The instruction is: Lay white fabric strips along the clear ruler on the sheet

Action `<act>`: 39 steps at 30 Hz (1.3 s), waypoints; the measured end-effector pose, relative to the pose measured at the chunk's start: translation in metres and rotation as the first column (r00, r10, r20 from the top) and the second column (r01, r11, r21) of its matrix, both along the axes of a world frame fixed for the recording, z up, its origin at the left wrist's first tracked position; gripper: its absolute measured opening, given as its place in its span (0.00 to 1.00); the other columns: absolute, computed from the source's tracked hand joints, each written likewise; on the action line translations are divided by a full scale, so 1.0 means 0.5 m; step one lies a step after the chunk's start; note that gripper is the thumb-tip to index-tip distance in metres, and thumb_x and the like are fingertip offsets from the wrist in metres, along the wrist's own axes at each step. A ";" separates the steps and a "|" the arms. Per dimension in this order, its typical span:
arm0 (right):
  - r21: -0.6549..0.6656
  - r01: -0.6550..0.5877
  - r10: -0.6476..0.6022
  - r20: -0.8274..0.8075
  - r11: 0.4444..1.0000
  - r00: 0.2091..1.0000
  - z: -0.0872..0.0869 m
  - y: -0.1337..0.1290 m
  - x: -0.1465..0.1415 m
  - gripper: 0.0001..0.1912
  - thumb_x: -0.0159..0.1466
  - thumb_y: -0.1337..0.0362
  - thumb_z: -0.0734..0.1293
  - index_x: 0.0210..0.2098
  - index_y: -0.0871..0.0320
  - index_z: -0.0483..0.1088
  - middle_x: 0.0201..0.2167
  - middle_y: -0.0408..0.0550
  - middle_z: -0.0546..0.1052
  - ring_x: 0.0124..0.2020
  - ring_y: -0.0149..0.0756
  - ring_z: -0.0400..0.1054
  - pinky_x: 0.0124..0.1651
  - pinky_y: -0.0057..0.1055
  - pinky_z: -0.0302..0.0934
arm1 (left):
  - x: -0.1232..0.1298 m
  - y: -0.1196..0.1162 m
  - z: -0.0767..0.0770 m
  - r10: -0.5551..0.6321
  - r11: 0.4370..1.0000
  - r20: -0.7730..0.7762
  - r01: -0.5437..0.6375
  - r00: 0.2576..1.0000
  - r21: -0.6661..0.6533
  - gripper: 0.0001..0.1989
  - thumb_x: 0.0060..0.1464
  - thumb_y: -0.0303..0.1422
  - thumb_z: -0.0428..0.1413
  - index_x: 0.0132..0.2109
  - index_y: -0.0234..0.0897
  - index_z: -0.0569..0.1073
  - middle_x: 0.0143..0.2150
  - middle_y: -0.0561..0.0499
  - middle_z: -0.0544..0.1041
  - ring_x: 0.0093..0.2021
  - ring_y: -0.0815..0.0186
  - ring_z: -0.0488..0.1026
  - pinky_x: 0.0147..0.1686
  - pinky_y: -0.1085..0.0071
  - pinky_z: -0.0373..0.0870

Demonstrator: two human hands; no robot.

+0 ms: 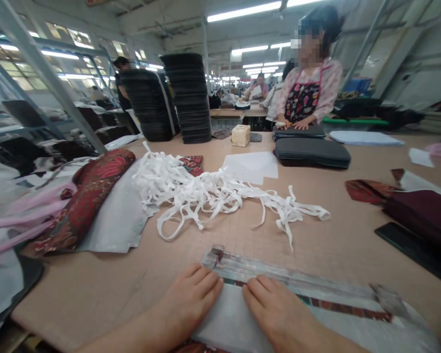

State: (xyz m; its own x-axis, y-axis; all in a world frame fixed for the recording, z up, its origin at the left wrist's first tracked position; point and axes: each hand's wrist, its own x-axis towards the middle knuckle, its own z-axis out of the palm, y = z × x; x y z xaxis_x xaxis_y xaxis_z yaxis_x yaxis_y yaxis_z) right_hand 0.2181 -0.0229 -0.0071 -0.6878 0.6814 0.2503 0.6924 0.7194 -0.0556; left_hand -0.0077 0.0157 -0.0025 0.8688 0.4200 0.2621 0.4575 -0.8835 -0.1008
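Note:
A long greyish-white sheet [238,314] with a folded, shiny upper edge and a dark red patterned strip [347,308] lies at the front of the table. My left hand [196,299] presses on its left end, fingers together and curled over the edge. Close to its right, my right hand [270,304] rests on the same edge, fingers also bent and together. What lies under the fingertips is hidden. Beyond both hands a tangled heap of white straps [206,189] spreads over the table.
Red patterned fabric [95,196] lies left, dark red fabric [422,213] right. Tall black stacks [191,98] and a yellowish block [240,136] stand at the back. Across the table, a person in an apron [303,100] has both hands on dark pads [312,152].

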 end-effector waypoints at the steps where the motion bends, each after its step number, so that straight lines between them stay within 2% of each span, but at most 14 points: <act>1: -0.019 0.006 -0.006 -0.005 1.000 1.000 0.000 0.002 0.006 0.13 0.53 0.72 0.67 0.39 0.62 0.67 0.34 0.49 0.70 0.33 0.40 0.61 0.34 0.34 0.58 | -0.009 0.001 0.003 0.022 1.000 0.012 -0.022 1.000 -0.018 0.11 0.61 0.27 0.43 0.47 0.30 0.68 0.39 0.46 0.72 0.36 0.62 0.66 0.40 0.63 0.61; 7: -0.201 0.053 -0.059 -0.022 0.978 0.998 0.011 0.045 -0.021 0.09 0.56 0.77 0.64 0.31 0.57 0.67 0.32 0.45 0.70 0.33 0.38 0.63 0.35 0.33 0.57 | -0.045 0.005 0.003 0.162 0.975 0.185 -0.129 0.969 -0.178 0.09 0.60 0.27 0.45 0.40 0.36 0.70 0.36 0.49 0.72 0.35 0.64 0.66 0.39 0.64 0.59; 12: -0.379 0.137 -0.147 0.003 0.915 0.989 0.029 0.095 -0.092 0.07 0.57 0.76 0.63 0.33 0.61 0.68 0.33 0.49 0.72 0.37 0.41 0.65 0.38 0.34 0.58 | -0.043 0.009 -0.025 0.357 0.915 0.407 -0.228 0.841 -0.332 0.04 0.56 0.27 0.50 0.36 0.36 0.69 0.34 0.50 0.71 0.37 0.64 0.65 0.38 0.65 0.60; 16: -0.472 0.175 -0.203 -0.010 0.864 0.979 0.041 0.107 -0.103 0.06 0.54 0.76 0.62 0.28 0.60 0.66 0.30 0.48 0.71 0.34 0.38 0.64 0.35 0.32 0.57 | -0.045 0.015 -0.029 0.446 0.872 0.433 -0.271 0.783 -0.409 0.07 0.53 0.30 0.55 0.40 0.36 0.69 0.37 0.48 0.70 0.39 0.62 0.65 0.39 0.64 0.61; 18: -0.484 0.107 -0.167 -0.083 0.868 0.982 0.044 0.104 -0.097 0.07 0.52 0.77 0.62 0.26 0.59 0.64 0.29 0.46 0.70 0.33 0.36 0.63 0.35 0.30 0.56 | -0.046 0.014 -0.023 0.426 0.882 0.451 -0.249 0.784 -0.400 0.05 0.53 0.30 0.55 0.38 0.36 0.69 0.37 0.49 0.70 0.38 0.63 0.66 0.38 0.65 0.62; 20: -0.535 0.023 -0.141 -0.180 0.845 0.973 0.047 0.101 -0.089 0.07 0.52 0.76 0.62 0.25 0.59 0.63 0.28 0.44 0.70 0.33 0.34 0.63 0.34 0.28 0.55 | -0.047 0.008 -0.012 0.333 0.928 0.482 -0.191 0.811 -0.319 0.01 0.54 0.27 0.53 0.35 0.36 0.69 0.35 0.50 0.71 0.37 0.64 0.66 0.38 0.65 0.61; 23: -0.663 -0.096 -0.164 -0.318 0.742 0.934 0.050 0.104 -0.078 0.08 0.56 0.75 0.60 0.31 0.57 0.63 0.28 0.40 0.70 0.30 0.31 0.63 0.33 0.26 0.55 | -0.049 -0.005 0.004 0.098 0.991 0.476 -0.039 0.874 -0.132 0.06 0.56 0.23 0.49 0.36 0.36 0.69 0.34 0.50 0.73 0.35 0.65 0.66 0.40 0.64 0.60; 25: -0.711 -0.170 -0.182 -0.390 0.682 0.903 0.050 0.110 -0.076 0.11 0.58 0.76 0.56 0.35 0.56 0.63 0.30 0.40 0.71 0.31 0.30 0.64 0.35 0.26 0.57 | -0.050 -0.011 0.008 -0.026 0.994 0.436 0.071 0.899 -0.086 0.08 0.57 0.23 0.49 0.42 0.35 0.69 0.37 0.50 0.75 0.37 0.65 0.68 0.42 0.63 0.60; 27: -0.716 -0.213 -0.192 -0.439 0.665 0.878 0.046 0.117 -0.078 0.14 0.58 0.78 0.54 0.36 0.56 0.62 0.32 0.40 0.71 0.33 0.29 0.65 0.37 0.26 0.58 | -0.048 -0.012 0.000 0.004 0.988 0.422 0.063 0.906 -0.144 0.10 0.57 0.23 0.49 0.46 0.37 0.67 0.38 0.50 0.75 0.38 0.65 0.69 0.43 0.63 0.60; 29: -0.697 -0.220 -0.192 -0.462 0.683 0.866 0.039 0.122 -0.084 0.15 0.57 0.80 0.53 0.37 0.56 0.61 0.32 0.41 0.71 0.34 0.29 0.65 0.38 0.26 0.58 | -0.045 -0.007 -0.017 0.193 0.964 0.453 -0.083 0.870 -0.252 0.12 0.57 0.25 0.50 0.48 0.38 0.65 0.36 0.51 0.74 0.36 0.65 0.69 0.40 0.65 0.62; 31: -0.652 -0.193 -0.168 -0.449 0.733 0.878 0.030 0.127 -0.092 0.15 0.58 0.80 0.54 0.37 0.57 0.61 0.32 0.42 0.70 0.33 0.30 0.65 0.37 0.26 0.58 | -0.041 0.000 -0.038 0.397 0.902 0.474 -0.238 0.786 -0.361 0.15 0.55 0.27 0.53 0.50 0.38 0.63 0.34 0.51 0.73 0.35 0.64 0.68 0.38 0.66 0.64; 33: -0.569 -0.170 -0.101 -0.413 0.805 0.905 0.020 0.131 -0.099 0.13 0.59 0.79 0.55 0.37 0.57 0.62 0.32 0.43 0.70 0.34 0.31 0.64 0.37 0.28 0.58 | -0.039 0.005 -0.053 0.495 0.856 0.478 -0.313 0.725 -0.412 0.16 0.52 0.29 0.55 0.48 0.38 0.62 0.35 0.51 0.71 0.36 0.63 0.67 0.37 0.66 0.65; 36: -0.412 -0.180 0.026 -0.352 0.893 0.936 0.006 0.141 -0.105 0.12 0.60 0.78 0.56 0.37 0.58 0.65 0.34 0.44 0.70 0.36 0.34 0.63 0.39 0.30 0.58 | -0.037 0.006 -0.055 0.492 0.867 0.494 -0.351 0.717 -0.354 0.09 0.52 0.29 0.54 0.42 0.37 0.64 0.37 0.49 0.70 0.38 0.62 0.66 0.37 0.64 0.64; 39: -0.327 -0.208 0.100 -0.319 0.922 0.942 -0.003 0.152 -0.107 0.11 0.61 0.78 0.58 0.35 0.59 0.67 0.33 0.44 0.70 0.37 0.34 0.63 0.40 0.30 0.57 | -0.036 0.004 -0.042 0.395 0.918 0.460 -0.332 0.795 -0.216 0.02 0.56 0.28 0.51 0.38 0.36 0.66 0.36 0.49 0.70 0.37 0.62 0.65 0.37 0.64 0.62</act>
